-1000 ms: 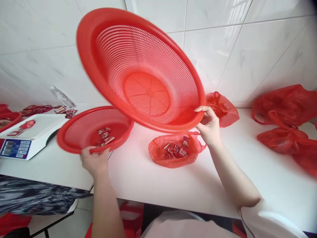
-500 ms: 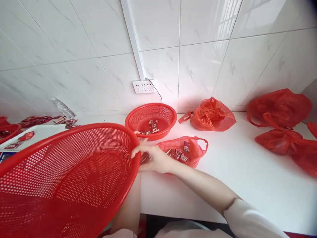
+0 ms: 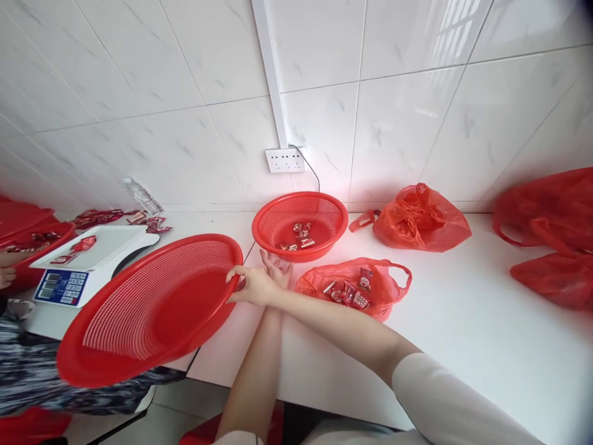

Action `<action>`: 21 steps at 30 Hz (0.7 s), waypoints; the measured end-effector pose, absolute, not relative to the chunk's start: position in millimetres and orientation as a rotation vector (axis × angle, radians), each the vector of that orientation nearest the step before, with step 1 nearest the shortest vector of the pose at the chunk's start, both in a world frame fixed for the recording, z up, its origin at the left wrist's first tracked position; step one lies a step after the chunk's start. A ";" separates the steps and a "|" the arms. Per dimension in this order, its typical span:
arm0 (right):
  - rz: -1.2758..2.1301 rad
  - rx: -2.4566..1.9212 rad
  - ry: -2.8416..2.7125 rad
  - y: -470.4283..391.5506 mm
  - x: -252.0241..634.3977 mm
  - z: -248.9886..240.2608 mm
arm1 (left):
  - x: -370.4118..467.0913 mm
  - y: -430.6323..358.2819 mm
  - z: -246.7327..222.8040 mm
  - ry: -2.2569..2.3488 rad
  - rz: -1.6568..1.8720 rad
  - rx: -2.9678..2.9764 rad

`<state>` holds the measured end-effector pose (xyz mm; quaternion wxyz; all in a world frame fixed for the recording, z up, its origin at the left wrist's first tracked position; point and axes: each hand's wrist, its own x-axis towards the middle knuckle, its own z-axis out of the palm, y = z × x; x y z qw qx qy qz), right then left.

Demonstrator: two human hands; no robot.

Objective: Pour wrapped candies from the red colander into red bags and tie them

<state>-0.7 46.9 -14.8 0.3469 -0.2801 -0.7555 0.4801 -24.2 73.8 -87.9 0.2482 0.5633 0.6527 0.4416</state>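
A large red perforated basket (image 3: 185, 309) is tilted at the left, with nothing seen inside it. My right hand (image 3: 254, 285) pinches its right rim between thumb and fingers. Behind and just beyond that hand, my left hand (image 3: 278, 271) has its fingers spread beneath the near rim of a smaller red basket (image 3: 301, 250); whether it touches the rim I cannot tell. Several small wrapped packets (image 3: 303, 233) lie in the smaller basket. An open red plastic bag (image 3: 384, 281) with several packets (image 3: 356, 293) rests to the right of my hands.
More red bags (image 3: 421, 216) stand along the tiled wall at the right. At the left are a scale (image 3: 62, 287) with packets on its tray, a clear bottle (image 3: 143, 196) and another red basket (image 3: 44, 253). Another person's hand (image 3: 6, 278) shows at the left edge.
The large basket is now farther from the camera and looks smaller, still in my right hand. The view has shifted left, uncovering the scale and another person. My left hand shows more fully.
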 end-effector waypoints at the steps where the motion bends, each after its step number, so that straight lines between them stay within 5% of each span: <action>1: 1.238 -0.753 -1.952 49.9 -4.5 -16.4 | -25.5 75.7 -91.6 1.800 1.224 1.523; 21: 1.479 -0.648 -1.768 47.5 -23.3 -31.6 | -30.5 87.8 -106.1 1.844 1.219 1.616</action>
